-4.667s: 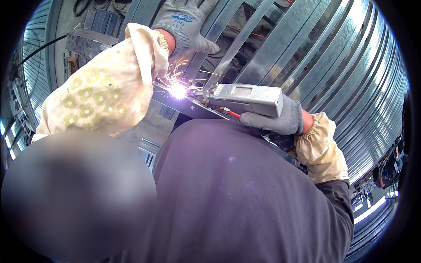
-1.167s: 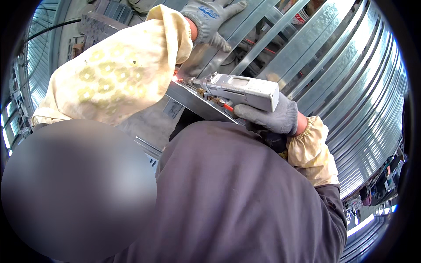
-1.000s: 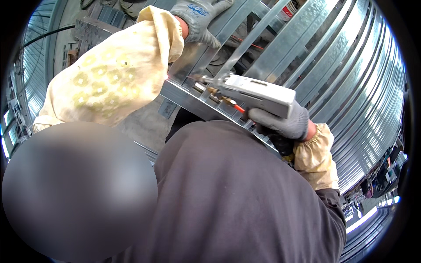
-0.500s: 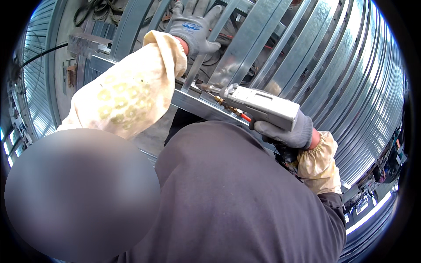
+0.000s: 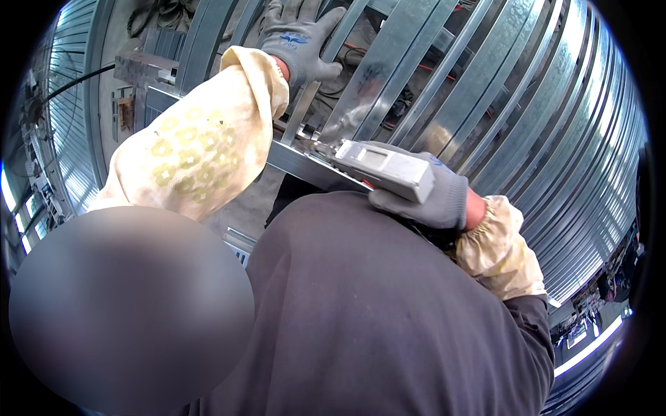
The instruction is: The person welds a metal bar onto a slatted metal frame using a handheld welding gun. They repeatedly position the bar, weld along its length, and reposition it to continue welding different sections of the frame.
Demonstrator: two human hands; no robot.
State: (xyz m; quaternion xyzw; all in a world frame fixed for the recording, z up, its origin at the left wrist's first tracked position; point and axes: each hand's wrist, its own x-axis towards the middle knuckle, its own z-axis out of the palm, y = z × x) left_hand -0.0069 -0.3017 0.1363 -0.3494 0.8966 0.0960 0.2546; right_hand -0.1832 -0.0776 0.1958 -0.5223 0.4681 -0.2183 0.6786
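My left hand (image 5: 298, 41), in a grey glove, rests with spread fingers on a narrow galvanized metal bar (image 5: 302, 107); it grips nothing. My right hand (image 5: 444, 194), gloved the same way, is wrapped round a pale grey handheld welding gun (image 5: 388, 168). Its tip points left, close to where the slats meet a front metal rail (image 5: 298, 163). Whether the tip touches metal I cannot tell. The gun's handle is hidden beneath its body and my hand.
Wide galvanized slats (image 5: 399, 62) run side by side to the right, with gaps showing cables beneath. Coiled cables (image 5: 161, 15) lie on the floor at the far left. A square metal tube (image 5: 142, 67) juts out near my left sleeve. Corrugated panelling (image 5: 69, 104) stands further left.
My right hand has carried the welding gun left, nearer the joint at the rail. My left hand stays on the bar, its fingers still spread. The view has shifted slightly.
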